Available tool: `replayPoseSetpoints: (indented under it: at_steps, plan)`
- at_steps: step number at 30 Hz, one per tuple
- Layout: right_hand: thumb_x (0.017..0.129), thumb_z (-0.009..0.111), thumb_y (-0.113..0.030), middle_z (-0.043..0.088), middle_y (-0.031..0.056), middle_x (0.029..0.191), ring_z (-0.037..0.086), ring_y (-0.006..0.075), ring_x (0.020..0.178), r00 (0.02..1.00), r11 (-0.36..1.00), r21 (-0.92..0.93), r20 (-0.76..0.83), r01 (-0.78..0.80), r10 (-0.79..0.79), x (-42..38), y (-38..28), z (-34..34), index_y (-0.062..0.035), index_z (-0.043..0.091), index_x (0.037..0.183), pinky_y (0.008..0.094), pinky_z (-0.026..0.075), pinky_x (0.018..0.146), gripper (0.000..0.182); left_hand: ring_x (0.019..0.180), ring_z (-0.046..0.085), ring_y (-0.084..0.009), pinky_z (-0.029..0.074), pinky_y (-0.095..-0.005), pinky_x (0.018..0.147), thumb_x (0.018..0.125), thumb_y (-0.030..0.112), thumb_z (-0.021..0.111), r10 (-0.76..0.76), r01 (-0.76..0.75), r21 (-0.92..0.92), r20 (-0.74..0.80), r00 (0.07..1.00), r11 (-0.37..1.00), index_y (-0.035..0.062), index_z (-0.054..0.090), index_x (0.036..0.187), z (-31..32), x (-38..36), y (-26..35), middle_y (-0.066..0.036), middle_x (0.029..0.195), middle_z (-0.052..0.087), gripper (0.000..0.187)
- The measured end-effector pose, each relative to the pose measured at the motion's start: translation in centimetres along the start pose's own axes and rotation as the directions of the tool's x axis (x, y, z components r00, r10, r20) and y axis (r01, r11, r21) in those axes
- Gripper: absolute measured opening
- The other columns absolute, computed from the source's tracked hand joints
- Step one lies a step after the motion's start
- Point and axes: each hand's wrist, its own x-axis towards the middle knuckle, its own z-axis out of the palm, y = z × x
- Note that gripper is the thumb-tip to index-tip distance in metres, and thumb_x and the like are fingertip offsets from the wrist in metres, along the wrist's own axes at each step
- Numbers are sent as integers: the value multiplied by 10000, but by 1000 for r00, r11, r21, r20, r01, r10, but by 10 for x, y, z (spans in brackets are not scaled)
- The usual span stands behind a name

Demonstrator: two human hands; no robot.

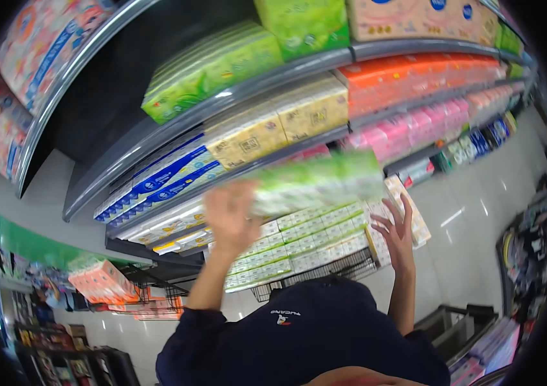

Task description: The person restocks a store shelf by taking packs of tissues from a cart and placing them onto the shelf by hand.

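A long green-and-white tissue pack (318, 183), blurred by motion, is held up in front of the shelves. My left hand (231, 209) grips its left end; the fingers are smeared, and part of them is hidden. Near the pack's right end, my right hand (394, 225) has its fingers spread, with a small gap to the pack. Beneath both hands lie rows of white-and-green tissue packs (315, 228), stacked over a black wire basket or rack (325, 269).
Shelves ahead hold green packs (215, 71), beige packs (248, 141), orange packs (415, 80), pink packs (412, 132) and blue-and-white packs (164, 177). A white carton (408, 209) stands beyond my right hand. Grey bins (450, 328) are at lower right. Orange packs (103, 282) sit at left.
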Motion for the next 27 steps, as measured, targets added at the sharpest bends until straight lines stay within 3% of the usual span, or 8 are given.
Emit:
replayPoseSetpoints:
  at_steps: [3,6,8,12,16,19,22,27]
  plan:
    - [1002,743,-432,448,229,1595,662,297,1230,995,993,-57,-27,-99,98,-3,12,-18,-173,163,1707,422,542,1027,949,1087,647,-357,484,-463,949,667,-46,706,68,22,271,-318,946,962,46,663,1418,-56,63,-73,-162,1207,699,758]
    - [1056,672,-369,604,214,1425,708,237,1063,986,989,-42,-88,-143,139,-14,19,-18,-103,315,1649,345,544,948,742,1097,668,-327,487,-439,955,809,24,810,23,95,323,-342,940,942,127,623,1478,-91,128,-113,-131,1201,697,703]
    - [1079,637,-310,670,200,1315,698,196,971,989,994,-12,-105,-107,105,-18,43,-31,-51,408,1584,329,552,901,612,1077,688,-297,492,-428,937,927,153,774,-24,114,312,-276,961,943,206,624,1477,-95,156,-146,-92,1189,707,573]
    - [1110,577,-255,730,161,1138,676,156,823,982,985,-98,-137,-144,130,-23,71,-28,-39,504,1485,298,529,815,439,1093,680,-340,513,-508,936,957,258,748,5,46,492,-102,995,870,271,585,1509,-66,214,-229,-103,1193,702,576]
    - [1114,560,-267,746,159,1075,675,171,834,965,975,15,-136,-224,224,-26,86,-17,-41,540,1438,318,542,819,396,1327,610,-375,467,-589,1075,1002,371,695,-196,118,550,85,977,827,291,551,1541,-16,272,-295,-134,1437,651,564]
    - [1119,542,-280,751,161,1065,679,183,850,942,952,108,-151,-286,300,-29,94,-20,-51,553,1417,330,552,828,376,1388,568,-388,453,-559,1128,998,418,696,-130,95,409,59,990,908,292,546,1542,32,285,-370,-144,1520,601,579]
    - [1125,527,-291,755,160,1053,685,189,844,928,945,124,-186,-304,323,-34,100,-27,-65,565,1396,336,561,824,355,1368,587,-381,460,-542,1128,1009,459,674,-224,151,444,117,968,883,337,518,1572,56,295,-385,-156,1518,599,597]
    - [1131,521,-316,745,135,997,681,199,772,904,960,113,-321,-258,281,-35,98,-42,-64,575,1376,339,562,769,355,1328,613,-381,453,-569,1124,1010,516,651,-110,52,494,90,990,868,377,504,1581,88,302,-404,-145,1446,641,606]
